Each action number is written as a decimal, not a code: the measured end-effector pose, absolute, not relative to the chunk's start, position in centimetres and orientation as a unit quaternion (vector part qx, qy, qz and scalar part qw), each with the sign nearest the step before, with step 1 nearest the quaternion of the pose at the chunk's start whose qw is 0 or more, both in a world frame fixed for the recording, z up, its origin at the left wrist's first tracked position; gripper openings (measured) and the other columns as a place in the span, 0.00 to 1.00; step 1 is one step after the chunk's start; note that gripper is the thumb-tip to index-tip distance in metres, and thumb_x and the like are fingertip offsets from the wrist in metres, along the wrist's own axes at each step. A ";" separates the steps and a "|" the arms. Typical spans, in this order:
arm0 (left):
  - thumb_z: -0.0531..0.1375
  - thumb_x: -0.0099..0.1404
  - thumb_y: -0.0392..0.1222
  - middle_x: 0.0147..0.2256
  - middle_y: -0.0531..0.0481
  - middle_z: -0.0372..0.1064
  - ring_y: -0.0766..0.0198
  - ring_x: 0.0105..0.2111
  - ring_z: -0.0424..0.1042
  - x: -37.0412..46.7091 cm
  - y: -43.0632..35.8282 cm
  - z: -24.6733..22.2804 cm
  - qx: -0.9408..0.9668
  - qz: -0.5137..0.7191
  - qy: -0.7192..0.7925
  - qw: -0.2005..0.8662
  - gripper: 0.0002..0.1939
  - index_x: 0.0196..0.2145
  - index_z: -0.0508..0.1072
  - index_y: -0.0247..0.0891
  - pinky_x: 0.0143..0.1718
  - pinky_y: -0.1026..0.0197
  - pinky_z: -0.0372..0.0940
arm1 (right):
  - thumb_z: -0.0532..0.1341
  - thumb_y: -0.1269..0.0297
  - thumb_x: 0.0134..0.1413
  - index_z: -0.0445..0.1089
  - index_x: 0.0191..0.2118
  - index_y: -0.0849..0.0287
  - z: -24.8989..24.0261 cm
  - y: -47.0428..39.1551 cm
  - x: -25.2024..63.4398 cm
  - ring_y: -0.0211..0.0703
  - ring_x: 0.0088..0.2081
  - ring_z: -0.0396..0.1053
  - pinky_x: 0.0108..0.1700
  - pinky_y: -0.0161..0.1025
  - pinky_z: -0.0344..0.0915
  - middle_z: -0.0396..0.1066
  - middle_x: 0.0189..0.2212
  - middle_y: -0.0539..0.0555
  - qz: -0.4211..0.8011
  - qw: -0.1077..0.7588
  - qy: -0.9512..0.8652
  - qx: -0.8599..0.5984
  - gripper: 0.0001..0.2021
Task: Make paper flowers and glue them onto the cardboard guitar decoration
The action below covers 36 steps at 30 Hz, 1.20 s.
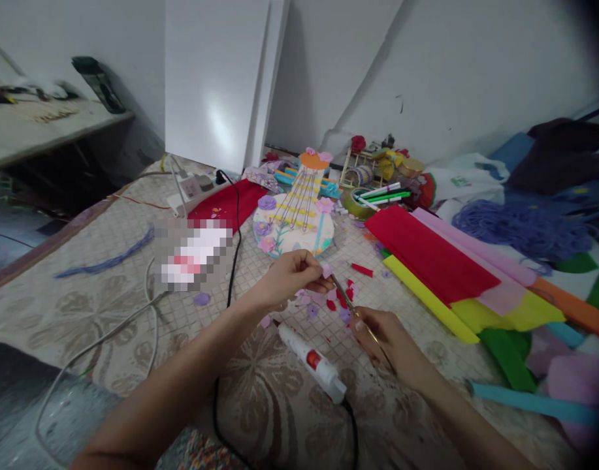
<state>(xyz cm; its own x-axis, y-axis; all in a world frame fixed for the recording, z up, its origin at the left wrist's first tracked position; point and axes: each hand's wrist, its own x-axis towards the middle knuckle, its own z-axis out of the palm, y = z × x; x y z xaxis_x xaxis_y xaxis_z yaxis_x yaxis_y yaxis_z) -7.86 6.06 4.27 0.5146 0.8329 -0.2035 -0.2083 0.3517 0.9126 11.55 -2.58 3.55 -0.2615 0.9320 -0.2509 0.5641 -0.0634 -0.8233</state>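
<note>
My left hand (296,273) is closed, pinching a small pale pink paper piece (327,269) between thumb and fingertips. My right hand (381,334) is wrapped round the gold handles of a pair of scissors (347,299), whose blades point up and left to the pink piece. Below the hands lie scattered pink, purple and red paper petals (313,312). A white hot glue pen (309,358) with a red switch rests on the cloth between my forearms. Beyond my left hand stands a guitar-shaped craft (295,219) decorated with paper flowers and wire strings.
Red and yellow crepe paper sheets (436,258) lie at right, near blue yarn (509,225). Markers (385,194) and a small stick craft (360,173) stand behind. A black cord (235,254) and a white cable (149,313) cross the tablecloth (103,294); a power strip (194,192) sits at back left.
</note>
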 end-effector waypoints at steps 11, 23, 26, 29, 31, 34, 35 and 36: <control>0.56 0.61 0.31 0.25 0.47 0.73 0.68 0.27 0.75 -7.8 6.1 4.0 0.459 0.357 0.342 0.739 0.06 0.26 0.63 0.31 0.33 0.65 0.68 | 0.54 0.51 0.55 0.57 0.22 0.58 3.3 -2.6 11.7 0.32 0.16 0.50 0.19 0.31 0.47 0.52 0.13 0.44 0.444 0.201 -0.649 -0.584 0.18; 0.57 0.60 0.32 0.24 0.48 0.73 0.68 0.27 0.75 -7.7 6.1 4.1 0.452 0.350 0.347 0.744 0.06 0.26 0.63 0.32 0.34 0.64 0.68 | 0.53 0.50 0.55 0.56 0.21 0.57 3.5 -2.6 11.8 0.32 0.16 0.50 0.18 0.31 0.47 0.52 0.13 0.44 0.461 0.200 -0.643 -0.578 0.19; 0.57 0.60 0.31 0.25 0.48 0.73 0.68 0.27 0.75 -7.7 6.1 4.1 0.454 0.349 0.351 0.741 0.06 0.27 0.63 0.32 0.34 0.64 0.68 | 0.54 0.50 0.54 0.56 0.21 0.57 3.3 -2.5 11.8 0.32 0.16 0.50 0.18 0.31 0.47 0.52 0.13 0.44 0.457 0.204 -0.641 -0.582 0.18; 0.57 0.60 0.31 0.25 0.47 0.73 0.68 0.27 0.75 -7.7 6.1 4.1 0.458 0.348 0.351 0.739 0.06 0.27 0.63 0.32 0.35 0.63 0.68 | 0.55 0.51 0.54 0.56 0.21 0.57 3.1 -2.5 11.8 0.32 0.15 0.50 0.18 0.31 0.46 0.51 0.13 0.43 0.457 0.207 -0.635 -0.587 0.18; 0.57 0.61 0.31 0.25 0.47 0.73 0.68 0.27 0.74 -7.8 6.1 4.1 0.457 0.347 0.350 0.740 0.06 0.27 0.63 0.32 0.35 0.63 0.68 | 0.55 0.52 0.54 0.56 0.22 0.57 3.1 -2.5 11.8 0.32 0.15 0.49 0.18 0.31 0.46 0.51 0.13 0.43 0.462 0.204 -0.634 -0.586 0.17; 0.56 0.61 0.32 0.26 0.47 0.73 0.68 0.28 0.75 -7.8 6.0 4.1 0.457 0.348 0.343 0.743 0.05 0.27 0.63 0.32 0.34 0.64 0.69 | 0.55 0.53 0.55 0.55 0.23 0.57 3.3 -2.6 11.7 0.32 0.16 0.49 0.19 0.31 0.47 0.51 0.15 0.43 0.481 0.200 -0.631 -0.575 0.16; 0.56 0.61 0.32 0.26 0.47 0.73 0.68 0.28 0.75 -7.8 6.0 4.1 0.457 0.349 0.341 0.744 0.05 0.27 0.63 0.32 0.34 0.64 0.69 | 0.54 0.53 0.55 0.55 0.24 0.57 3.4 -2.7 11.7 0.31 0.16 0.49 0.19 0.31 0.48 0.51 0.16 0.43 0.485 0.199 -0.629 -0.573 0.15; 0.56 0.61 0.32 0.26 0.47 0.73 0.68 0.28 0.75 -7.8 6.0 4.1 0.456 0.349 0.340 0.744 0.05 0.27 0.63 0.32 0.34 0.64 0.69 | 0.54 0.53 0.55 0.55 0.24 0.57 3.5 -2.7 11.7 0.31 0.17 0.49 0.19 0.31 0.48 0.51 0.16 0.43 0.488 0.199 -0.629 -0.572 0.15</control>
